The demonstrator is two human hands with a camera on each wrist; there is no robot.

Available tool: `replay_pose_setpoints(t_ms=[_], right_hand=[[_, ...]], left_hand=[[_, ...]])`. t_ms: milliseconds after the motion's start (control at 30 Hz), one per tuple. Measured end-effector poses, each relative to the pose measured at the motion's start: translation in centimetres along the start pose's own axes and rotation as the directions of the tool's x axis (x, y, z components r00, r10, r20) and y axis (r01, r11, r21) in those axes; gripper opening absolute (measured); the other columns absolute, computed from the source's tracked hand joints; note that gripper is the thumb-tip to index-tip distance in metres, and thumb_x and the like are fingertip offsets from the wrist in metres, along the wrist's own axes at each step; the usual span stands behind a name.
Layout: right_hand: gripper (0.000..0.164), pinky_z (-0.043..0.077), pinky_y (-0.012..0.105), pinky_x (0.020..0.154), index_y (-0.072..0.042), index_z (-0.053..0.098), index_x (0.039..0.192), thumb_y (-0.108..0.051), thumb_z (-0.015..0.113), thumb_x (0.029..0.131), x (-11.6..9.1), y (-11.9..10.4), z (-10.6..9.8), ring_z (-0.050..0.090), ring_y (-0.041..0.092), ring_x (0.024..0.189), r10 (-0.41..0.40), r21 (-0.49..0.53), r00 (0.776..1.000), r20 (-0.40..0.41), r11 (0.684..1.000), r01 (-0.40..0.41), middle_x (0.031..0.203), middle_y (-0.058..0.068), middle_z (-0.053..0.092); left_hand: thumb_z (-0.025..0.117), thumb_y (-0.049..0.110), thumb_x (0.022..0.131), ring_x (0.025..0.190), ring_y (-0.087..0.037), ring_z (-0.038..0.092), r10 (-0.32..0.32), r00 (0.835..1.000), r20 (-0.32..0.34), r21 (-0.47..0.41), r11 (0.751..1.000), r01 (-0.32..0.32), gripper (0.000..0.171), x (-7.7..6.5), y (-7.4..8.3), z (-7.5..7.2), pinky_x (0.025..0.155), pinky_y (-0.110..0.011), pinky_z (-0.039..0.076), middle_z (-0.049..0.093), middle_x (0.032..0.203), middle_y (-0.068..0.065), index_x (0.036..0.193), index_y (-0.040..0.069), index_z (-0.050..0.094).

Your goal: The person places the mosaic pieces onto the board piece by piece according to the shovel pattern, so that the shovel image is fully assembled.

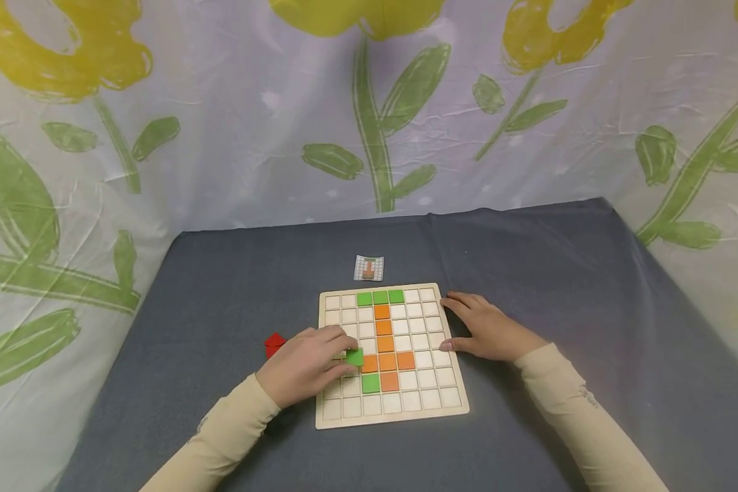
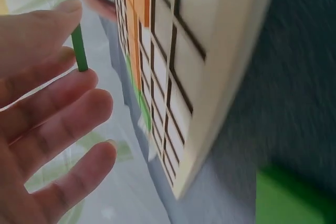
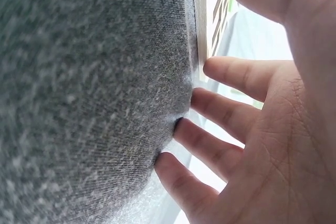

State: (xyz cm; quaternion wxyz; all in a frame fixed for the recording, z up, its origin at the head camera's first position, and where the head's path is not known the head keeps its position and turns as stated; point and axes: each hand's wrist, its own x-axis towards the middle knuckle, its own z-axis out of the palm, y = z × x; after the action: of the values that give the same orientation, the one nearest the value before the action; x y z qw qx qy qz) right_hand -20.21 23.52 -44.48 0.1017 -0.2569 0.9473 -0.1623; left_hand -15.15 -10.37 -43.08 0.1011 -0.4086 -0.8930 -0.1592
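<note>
A wooden grid board [image 1: 393, 422] lies on the table with orange tiles [image 1: 384, 326] set in a column and a short cross row. Three green tiles [image 1: 380, 297] fill part of its top row, and another green tile [image 1: 371, 383] sits low beside an orange one. Over the board's left half, my left hand [image 1: 310, 362] pinches a green tile [image 2: 79, 50] on edge between thumb and fingertips, above the squares. My right hand [image 1: 488, 328] rests at the board's right edge, thumb and index touching it, other fingertips on the cloth.
A small printed pattern card [image 1: 369, 268] lies beyond the board's far edge. Red pieces [image 1: 274, 344] lie left of the board, partly behind my left hand. A green block [image 2: 289, 198] shows near the board in the left wrist view. Dark cloth [image 1: 240, 273] covers the table.
</note>
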Motion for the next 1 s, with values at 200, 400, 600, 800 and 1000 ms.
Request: replay_pose_setpoints(t_ms=[200, 400, 600, 800, 1000], right_hand=[[0.086, 0.035, 0.057, 0.104, -0.007, 0.038, 0.146, -0.053, 0.07, 0.081, 0.0, 0.0, 0.0, 0.033, 0.04, 0.136, -0.01, -0.001, 1.0, -0.007, 1.0, 0.01, 0.149, 0.02, 0.035], [0.085, 0.034, 0.057, 0.105, -0.007, 0.037, 0.146, -0.052, 0.069, 0.082, -0.1, -0.1, 0.0, 0.032, 0.039, 0.137, -0.015, 0.009, 1.0, -0.009, 1.0, 0.015, 0.15, 0.02, 0.034], [0.085, 0.034, 0.056, 0.105, -0.007, 0.037, 0.146, -0.054, 0.068, 0.082, -0.1, -0.1, 0.1, 0.032, 0.039, 0.137, -0.015, 0.008, 1.0, -0.005, 1.0, 0.015, 0.15, 0.019, 0.034], [0.084, 0.034, 0.057, 0.105, -0.007, 0.037, 0.146, -0.053, 0.068, 0.083, -0.1, -0.2, 0.0, 0.031, 0.039, 0.137, -0.006, 0.007, 1.0, -0.004, 1.0, 0.006, 0.15, 0.019, 0.033], [0.084, 0.034, 0.057, 0.104, -0.008, 0.036, 0.147, -0.052, 0.068, 0.083, -0.1, -0.1, -0.1, 0.031, 0.04, 0.137, -0.01, 0.004, 1.0, 0.002, 1.0, 0.01, 0.15, 0.019, 0.033]], left_hand=[[0.074, 0.034, 0.085, 0.076, -0.004, 0.055, 0.077, 0.997, 0.025, -0.017, 0.997, -0.076, 0.023, 1.3, 1.3, 1.1, 0.072, -0.026, 0.049, 0.063, 0.09, 0.008, 0.1, 0.017, 0.067], [0.072, 0.036, 0.085, 0.079, -0.004, 0.058, 0.14, 0.99, 0.017, -0.026, 0.99, -0.139, 0.022, 2.3, 2.5, 2.0, 0.072, -0.025, 0.048, 0.062, 0.09, 0.009, 0.096, 0.019, 0.066], [0.071, 0.036, 0.086, 0.077, -0.005, 0.056, 0.182, 0.983, 0.014, -0.047, 0.982, -0.182, 0.019, 3.0, 2.9, 2.6, 0.072, -0.024, 0.047, 0.061, 0.087, 0.009, 0.091, 0.019, 0.065], [0.07, 0.036, 0.088, 0.075, -0.006, 0.054, 0.192, 0.98, 0.044, -0.015, 0.981, -0.192, 0.016, 3.3, 3.2, 3.0, 0.071, -0.025, 0.046, 0.058, 0.083, 0.01, 0.091, 0.02, 0.065], [0.068, 0.038, 0.088, 0.073, -0.005, 0.054, 0.198, 0.973, 0.121, 0.028, 0.979, -0.202, 0.017, 4.0, 3.7, 3.3, 0.066, -0.025, 0.042, 0.055, 0.08, 0.011, 0.088, 0.022, 0.064]])
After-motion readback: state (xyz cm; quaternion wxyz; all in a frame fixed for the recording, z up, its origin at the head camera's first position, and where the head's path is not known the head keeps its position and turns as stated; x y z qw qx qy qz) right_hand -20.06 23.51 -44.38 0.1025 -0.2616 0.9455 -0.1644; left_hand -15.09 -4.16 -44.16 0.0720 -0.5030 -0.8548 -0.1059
